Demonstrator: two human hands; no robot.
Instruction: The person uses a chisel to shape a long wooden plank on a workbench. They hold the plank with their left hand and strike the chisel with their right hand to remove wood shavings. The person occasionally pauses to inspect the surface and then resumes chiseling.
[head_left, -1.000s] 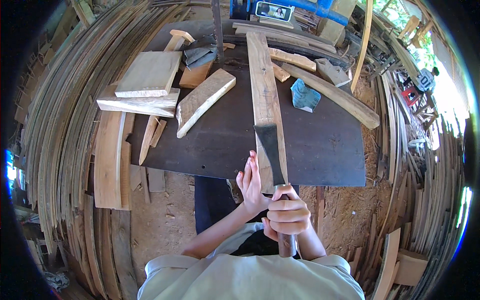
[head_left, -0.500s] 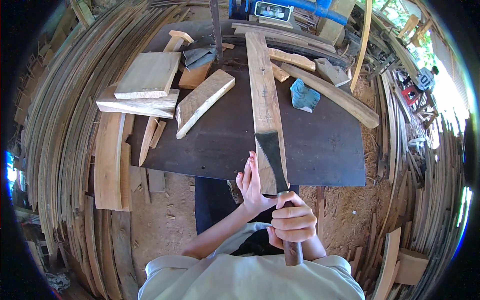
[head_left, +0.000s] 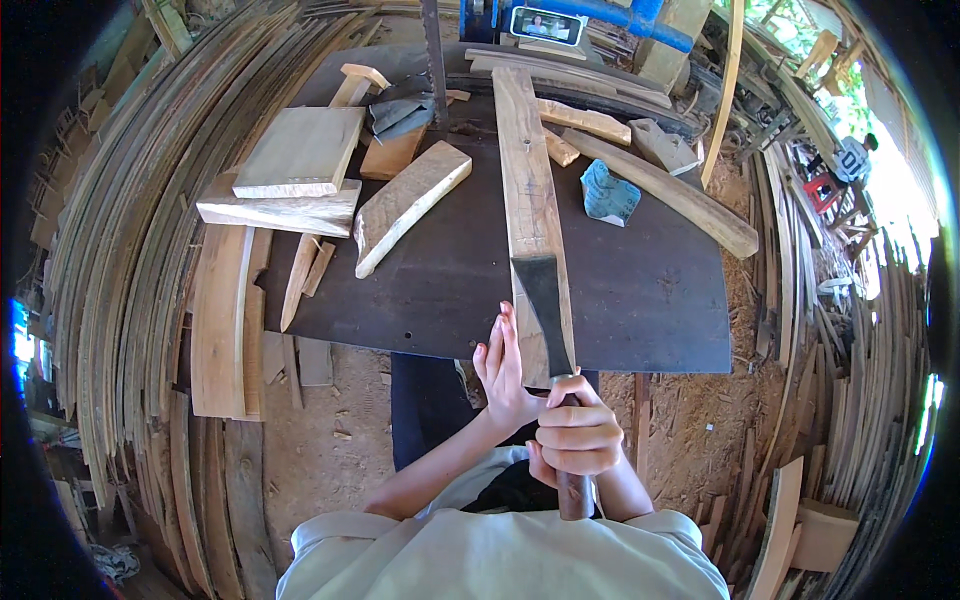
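We closed our right hand (head_left: 578,437) around the round wooden handle (head_left: 574,492) of a broad dark steel blade (head_left: 545,305), whose flat lay along the long pale wooden plank (head_left: 528,190). That plank ran lengthwise down the middle of the dark work table (head_left: 660,300), its near end reaching the table's front edge, just above our hands. Our left hand (head_left: 503,365) stayed open, fingers straight, pressed flat against the plank's left side near that end, gripping nothing. A crumpled blue cloth (head_left: 608,193) sat just to the right of the plank, and a short slanted offcut of light wood (head_left: 410,203) lay to its left.
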